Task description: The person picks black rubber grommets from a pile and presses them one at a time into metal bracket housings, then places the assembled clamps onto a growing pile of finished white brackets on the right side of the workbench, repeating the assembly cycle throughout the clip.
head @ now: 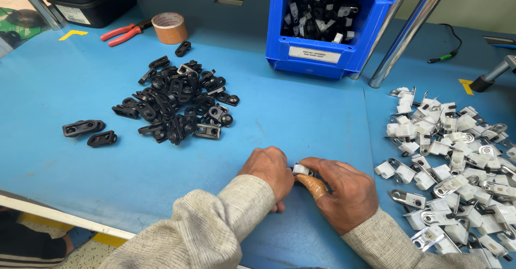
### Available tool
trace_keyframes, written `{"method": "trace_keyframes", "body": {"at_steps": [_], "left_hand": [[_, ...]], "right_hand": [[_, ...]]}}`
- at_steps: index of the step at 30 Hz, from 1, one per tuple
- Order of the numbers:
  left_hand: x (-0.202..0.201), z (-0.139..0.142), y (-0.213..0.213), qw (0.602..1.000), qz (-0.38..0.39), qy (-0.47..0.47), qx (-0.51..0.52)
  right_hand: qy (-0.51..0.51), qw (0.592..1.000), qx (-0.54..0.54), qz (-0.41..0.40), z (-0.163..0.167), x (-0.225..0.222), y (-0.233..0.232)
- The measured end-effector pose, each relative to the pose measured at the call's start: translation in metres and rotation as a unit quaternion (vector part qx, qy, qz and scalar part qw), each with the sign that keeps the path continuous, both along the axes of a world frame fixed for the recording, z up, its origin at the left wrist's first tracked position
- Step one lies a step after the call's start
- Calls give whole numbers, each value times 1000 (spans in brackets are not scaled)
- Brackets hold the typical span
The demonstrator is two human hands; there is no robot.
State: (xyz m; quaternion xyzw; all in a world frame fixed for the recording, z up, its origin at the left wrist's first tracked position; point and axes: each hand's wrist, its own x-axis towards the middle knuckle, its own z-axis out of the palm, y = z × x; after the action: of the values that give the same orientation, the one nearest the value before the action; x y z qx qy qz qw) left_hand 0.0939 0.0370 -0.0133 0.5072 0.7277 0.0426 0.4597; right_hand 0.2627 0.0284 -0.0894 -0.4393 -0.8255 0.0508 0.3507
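The small white clip (300, 169) sits low in the middle of the frame, pinched between the two hands just above the blue table (301, 113). The left hand (270, 169) is curled shut against its near side, and the right hand (338, 191) is closed on it from the other side, with a tan wrap on one finger (312, 185) pressing right up to the part. Only a corner of the clip shows, so I cannot tell whether a black piece is already mated to it underneath. With so little of it exposed and both grips crowded onto it, I would judge the likeliest slip is the clip squirting out sideways under pressure and skidding across the smooth table. The wrapped finger probably feels less, which could let the part sit crooked unnoticed. To the right of the frame lies a loose spread of white-and-metal clips (451, 156), near the right forearm; a sweep of the sleeve could scatter them or nudge some towards the table edge. The pile of black pieces (177, 105), left of centre, is well apart. Further up stands a blue bin (328, 48).
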Motion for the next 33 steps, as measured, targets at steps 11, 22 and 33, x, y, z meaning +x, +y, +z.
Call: {"method": "trace_keyframes", "body": {"at_steps": [11,22,33], "left_hand": [[-4,-7,4,1000,2,-20,-1],[-5,-14,8,993,-71,56,77],[1,-29,-15,993,44,-70,78]], "right_hand": [[-10,998,-40,40,7,5,5],[-117,983,-138,8,31,-7,16],[43,922,-383,-19,24,-3,43]]}}
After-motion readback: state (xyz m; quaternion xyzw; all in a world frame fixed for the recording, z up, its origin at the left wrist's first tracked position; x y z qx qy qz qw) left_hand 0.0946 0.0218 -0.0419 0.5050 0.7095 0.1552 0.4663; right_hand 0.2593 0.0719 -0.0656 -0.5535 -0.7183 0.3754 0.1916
